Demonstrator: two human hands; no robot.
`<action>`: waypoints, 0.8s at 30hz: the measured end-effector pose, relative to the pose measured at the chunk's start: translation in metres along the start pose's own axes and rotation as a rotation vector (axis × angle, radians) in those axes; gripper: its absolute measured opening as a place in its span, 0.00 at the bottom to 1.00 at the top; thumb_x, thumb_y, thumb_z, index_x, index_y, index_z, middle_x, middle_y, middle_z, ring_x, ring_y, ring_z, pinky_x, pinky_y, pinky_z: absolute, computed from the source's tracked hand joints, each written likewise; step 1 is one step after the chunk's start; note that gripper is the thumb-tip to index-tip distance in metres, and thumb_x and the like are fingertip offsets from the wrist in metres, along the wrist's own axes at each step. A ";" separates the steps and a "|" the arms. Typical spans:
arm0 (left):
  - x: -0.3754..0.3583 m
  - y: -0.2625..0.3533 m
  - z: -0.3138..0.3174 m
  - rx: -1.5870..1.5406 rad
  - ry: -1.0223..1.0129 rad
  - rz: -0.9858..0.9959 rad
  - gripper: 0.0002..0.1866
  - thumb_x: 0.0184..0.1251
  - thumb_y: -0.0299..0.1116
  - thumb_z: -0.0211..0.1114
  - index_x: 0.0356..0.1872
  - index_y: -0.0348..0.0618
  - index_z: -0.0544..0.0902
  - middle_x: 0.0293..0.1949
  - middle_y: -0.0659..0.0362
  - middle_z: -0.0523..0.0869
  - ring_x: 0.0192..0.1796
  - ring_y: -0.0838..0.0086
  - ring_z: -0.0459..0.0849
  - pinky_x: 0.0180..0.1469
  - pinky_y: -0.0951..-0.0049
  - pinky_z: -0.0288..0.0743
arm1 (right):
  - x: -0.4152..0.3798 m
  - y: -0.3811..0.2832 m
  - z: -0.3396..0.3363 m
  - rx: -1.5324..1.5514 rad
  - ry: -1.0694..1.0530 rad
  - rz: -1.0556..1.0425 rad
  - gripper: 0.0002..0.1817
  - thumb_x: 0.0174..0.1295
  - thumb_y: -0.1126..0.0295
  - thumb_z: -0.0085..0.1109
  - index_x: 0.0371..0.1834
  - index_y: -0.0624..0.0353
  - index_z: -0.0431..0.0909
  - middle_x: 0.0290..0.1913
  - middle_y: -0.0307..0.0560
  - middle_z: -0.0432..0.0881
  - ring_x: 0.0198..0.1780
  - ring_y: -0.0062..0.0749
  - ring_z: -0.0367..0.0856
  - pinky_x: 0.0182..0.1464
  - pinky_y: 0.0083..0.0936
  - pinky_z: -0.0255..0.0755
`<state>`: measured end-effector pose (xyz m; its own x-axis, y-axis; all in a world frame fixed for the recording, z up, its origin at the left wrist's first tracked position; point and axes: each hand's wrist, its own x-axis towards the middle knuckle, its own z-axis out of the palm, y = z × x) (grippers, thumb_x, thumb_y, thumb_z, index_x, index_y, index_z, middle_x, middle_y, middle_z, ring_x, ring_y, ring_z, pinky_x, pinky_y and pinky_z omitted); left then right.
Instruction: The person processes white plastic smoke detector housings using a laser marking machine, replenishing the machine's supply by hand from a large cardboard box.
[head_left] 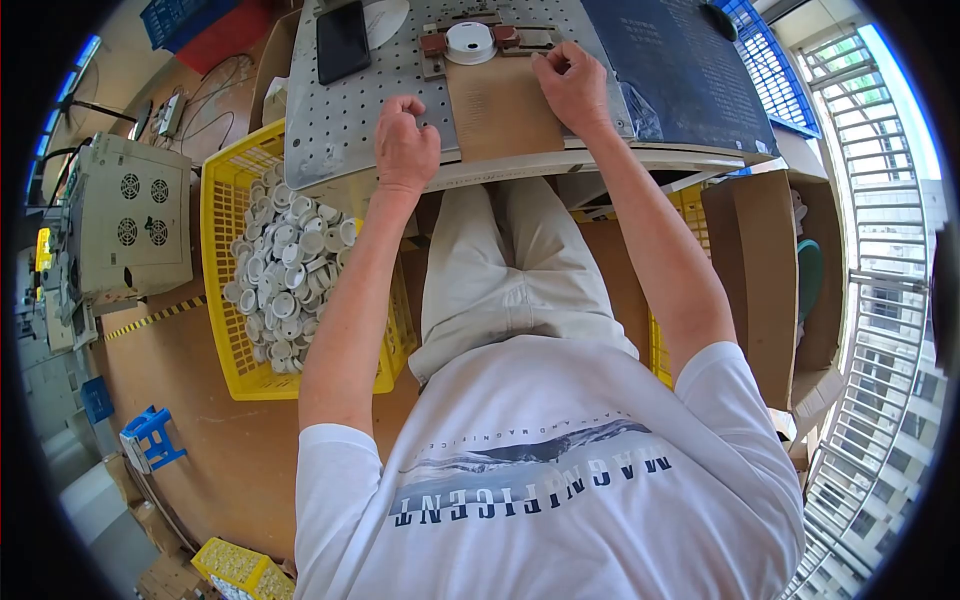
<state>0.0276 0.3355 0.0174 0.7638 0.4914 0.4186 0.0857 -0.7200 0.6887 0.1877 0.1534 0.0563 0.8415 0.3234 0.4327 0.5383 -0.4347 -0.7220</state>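
My left hand [407, 145] is above the front of the perforated metal plate [350, 135], its fingers curled into a loose fist. Whether anything is inside it is hidden. To the right of a small clamping fixture [432, 66], my right hand [574, 88] has its thumb and fingers pinched together near the fixture's right end. What the pinch holds, if anything, is too small to see. A round white plastic part [470, 43] with small dark openings sits between the fixture's brown jaws [507, 37]. A brown cardboard sheet [505, 110] lies in front of it, between my hands.
A black phone [343, 43] lies on the plate at the back left. Below left, a yellow basket [222, 330] holds many white round parts [285, 275]. A dark blue mat [665, 70] covers the table's right side. A cardboard box [750, 270] stands at the right.
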 end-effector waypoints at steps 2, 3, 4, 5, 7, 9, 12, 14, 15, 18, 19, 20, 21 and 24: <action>0.000 -0.001 -0.001 -0.010 -0.002 -0.009 0.09 0.49 0.24 0.58 0.32 0.30 0.80 0.44 0.47 0.81 0.49 0.54 0.80 0.56 0.61 0.73 | 0.000 0.000 0.001 0.011 -0.004 0.002 0.14 0.55 0.63 0.65 0.23 0.63 0.77 0.22 0.47 0.80 0.25 0.38 0.77 0.35 0.32 0.73; 0.000 -0.001 0.000 -0.002 0.002 -0.005 0.09 0.49 0.24 0.58 0.32 0.30 0.80 0.44 0.47 0.81 0.49 0.54 0.80 0.56 0.61 0.73 | 0.000 0.001 0.001 0.015 -0.004 0.001 0.14 0.55 0.63 0.66 0.23 0.63 0.77 0.22 0.47 0.80 0.25 0.38 0.77 0.35 0.32 0.73; -0.001 -0.001 0.000 0.005 0.006 0.000 0.09 0.49 0.24 0.58 0.32 0.30 0.80 0.44 0.48 0.81 0.49 0.54 0.80 0.56 0.61 0.73 | 0.000 0.001 0.001 0.020 -0.004 0.000 0.14 0.55 0.63 0.66 0.23 0.63 0.77 0.22 0.47 0.80 0.25 0.38 0.77 0.35 0.32 0.73; -0.001 -0.001 0.001 0.005 0.006 0.000 0.09 0.49 0.24 0.58 0.32 0.30 0.80 0.44 0.48 0.81 0.49 0.54 0.80 0.56 0.61 0.73 | 0.000 0.002 0.001 0.020 -0.004 0.000 0.14 0.55 0.63 0.66 0.23 0.63 0.77 0.22 0.47 0.80 0.25 0.38 0.77 0.35 0.32 0.73; 0.000 -0.002 0.001 0.003 0.003 0.001 0.08 0.49 0.23 0.59 0.32 0.30 0.79 0.44 0.47 0.81 0.49 0.54 0.80 0.56 0.61 0.73 | 0.001 0.001 0.001 0.027 0.007 0.002 0.14 0.55 0.63 0.66 0.23 0.64 0.76 0.22 0.47 0.79 0.25 0.38 0.76 0.35 0.32 0.73; -0.001 0.001 0.000 0.012 0.002 -0.005 0.08 0.49 0.23 0.58 0.31 0.30 0.79 0.44 0.47 0.81 0.49 0.54 0.80 0.55 0.61 0.73 | 0.000 0.002 0.001 0.043 0.013 0.003 0.14 0.55 0.64 0.65 0.23 0.64 0.76 0.21 0.47 0.79 0.25 0.37 0.76 0.34 0.32 0.72; -0.004 0.002 -0.001 0.008 0.003 -0.008 0.09 0.48 0.22 0.57 0.32 0.30 0.78 0.44 0.47 0.80 0.48 0.54 0.81 0.55 0.61 0.73 | -0.003 -0.005 -0.003 0.077 0.014 0.045 0.14 0.56 0.65 0.65 0.23 0.64 0.75 0.21 0.48 0.78 0.24 0.36 0.74 0.33 0.31 0.71; -0.002 0.008 -0.004 -0.048 0.008 -0.034 0.13 0.46 0.20 0.55 0.37 0.31 0.76 0.42 0.48 0.79 0.47 0.54 0.80 0.53 0.61 0.74 | 0.002 -0.007 -0.003 0.110 0.020 0.060 0.13 0.56 0.67 0.65 0.24 0.65 0.74 0.21 0.47 0.76 0.23 0.34 0.72 0.32 0.30 0.70; -0.002 0.008 -0.004 -0.074 0.012 -0.024 0.16 0.44 0.19 0.54 0.39 0.32 0.75 0.41 0.49 0.78 0.45 0.55 0.78 0.53 0.62 0.73 | 0.001 -0.004 -0.002 0.120 0.033 0.039 0.13 0.57 0.68 0.65 0.24 0.64 0.74 0.21 0.47 0.75 0.23 0.32 0.71 0.31 0.30 0.69; -0.002 0.006 -0.005 -0.077 0.008 0.011 0.17 0.43 0.19 0.54 0.39 0.33 0.75 0.42 0.50 0.78 0.44 0.56 0.76 0.52 0.63 0.72 | 0.001 -0.009 -0.006 0.152 0.005 0.132 0.13 0.57 0.69 0.65 0.23 0.64 0.73 0.20 0.46 0.74 0.23 0.30 0.70 0.30 0.29 0.68; -0.003 0.005 -0.005 -0.075 0.008 0.017 0.17 0.43 0.19 0.54 0.39 0.33 0.75 0.42 0.50 0.78 0.44 0.56 0.76 0.52 0.63 0.72 | 0.001 -0.009 -0.006 0.156 0.011 0.131 0.13 0.57 0.69 0.65 0.23 0.64 0.73 0.20 0.46 0.74 0.23 0.30 0.70 0.30 0.29 0.68; -0.003 0.006 -0.005 -0.095 0.005 -0.001 0.17 0.42 0.19 0.54 0.39 0.33 0.75 0.42 0.50 0.78 0.45 0.56 0.76 0.52 0.63 0.72 | 0.002 -0.009 -0.006 0.162 0.014 0.135 0.13 0.57 0.69 0.65 0.23 0.64 0.72 0.20 0.45 0.74 0.23 0.29 0.69 0.29 0.28 0.68; -0.002 0.007 -0.005 -0.116 0.001 -0.020 0.17 0.42 0.18 0.53 0.39 0.33 0.75 0.42 0.50 0.77 0.45 0.56 0.75 0.52 0.63 0.71 | 0.002 -0.009 -0.006 0.168 0.016 0.139 0.13 0.57 0.70 0.65 0.23 0.64 0.72 0.20 0.44 0.74 0.23 0.27 0.69 0.29 0.27 0.67; -0.002 0.008 -0.006 -0.122 0.004 0.000 0.18 0.41 0.18 0.53 0.40 0.33 0.75 0.41 0.50 0.77 0.45 0.56 0.75 0.53 0.64 0.71 | 0.002 -0.010 -0.007 0.186 0.012 0.157 0.13 0.58 0.70 0.65 0.23 0.64 0.72 0.19 0.43 0.73 0.22 0.26 0.68 0.28 0.27 0.66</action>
<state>0.0229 0.3319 0.0256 0.7611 0.4936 0.4208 0.0072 -0.6552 0.7554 0.1845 0.1526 0.0681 0.9154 0.2535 0.3128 0.3841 -0.3165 -0.8674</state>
